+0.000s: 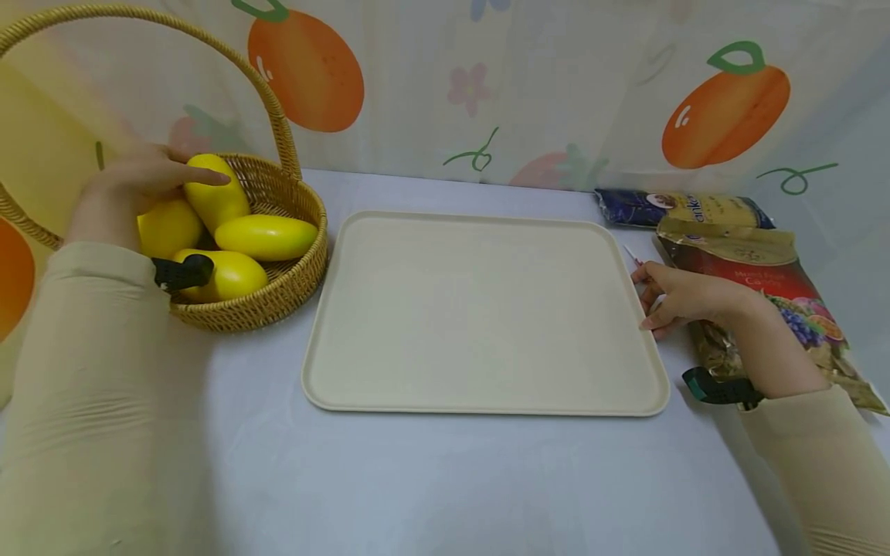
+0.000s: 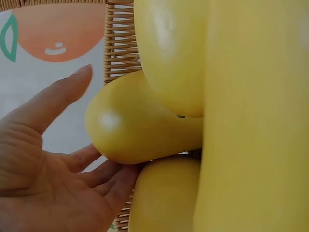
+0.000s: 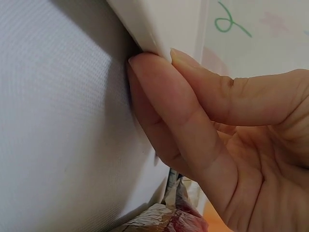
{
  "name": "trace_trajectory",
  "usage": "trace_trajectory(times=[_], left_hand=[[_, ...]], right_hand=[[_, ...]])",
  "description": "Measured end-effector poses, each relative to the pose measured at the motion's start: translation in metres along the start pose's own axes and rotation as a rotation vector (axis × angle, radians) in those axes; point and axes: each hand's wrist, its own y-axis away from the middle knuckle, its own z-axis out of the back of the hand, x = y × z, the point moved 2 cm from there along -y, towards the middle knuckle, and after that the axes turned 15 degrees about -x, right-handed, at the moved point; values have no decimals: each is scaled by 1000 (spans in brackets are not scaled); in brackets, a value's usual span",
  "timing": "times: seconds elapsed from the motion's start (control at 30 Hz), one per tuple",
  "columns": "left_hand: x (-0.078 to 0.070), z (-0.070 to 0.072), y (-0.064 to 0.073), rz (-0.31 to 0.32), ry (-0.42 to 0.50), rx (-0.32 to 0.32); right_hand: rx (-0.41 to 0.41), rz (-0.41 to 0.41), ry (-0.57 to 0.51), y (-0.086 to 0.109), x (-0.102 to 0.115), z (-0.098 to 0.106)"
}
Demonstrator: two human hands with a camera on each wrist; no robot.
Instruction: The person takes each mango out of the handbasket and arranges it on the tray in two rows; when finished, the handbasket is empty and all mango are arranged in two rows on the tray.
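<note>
A woven wicker basket [image 1: 306, 262] at the left holds several yellow mangoes [image 1: 264, 237]. My left hand [image 1: 142, 181] reaches in at the basket's far left. In the left wrist view, the fingers of the left hand [image 2: 63, 188] touch the end of one mango [image 2: 130, 121] from below, and the thumb stands straight, apart from it. A cream rectangular tray [image 1: 480, 316] lies flat in the middle of the table. With thumb and fingers, my right hand [image 1: 688, 297] pinches the right rim of the tray [image 3: 145, 24].
Right of the tray lie a red and gold candy bag [image 1: 758, 286] and a blue and gold packet [image 1: 681, 208]. A thin pale pointed item [image 1: 630, 253] shows by the right fingers. The basket's tall handle [image 1: 278, 116] arches upward. A fruit-print curtain [image 1: 542, 93] hangs behind.
</note>
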Motion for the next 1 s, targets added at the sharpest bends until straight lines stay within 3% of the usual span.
trace_trajectory(times=[0.13, 0.4, 0.67, 0.87, 1.0], left_hand=[[-4, -4, 2, -43, -87, -55], [2, -2, -4, -109, -177, -154], [-2, -5, -4, -132, -120, -161], [-11, -6, 1, -155, -85, -152], [-22, -4, 6, -168, -79, -185]], right_hand=[[-2, -5, 5, 1, 0, 0], [-6, -5, 7, 1, -1, 0], [7, -3, 3, 1, 1, 0], [11, -5, -13, 2, 1, 0], [15, 8, -23, 2, 1, 0]])
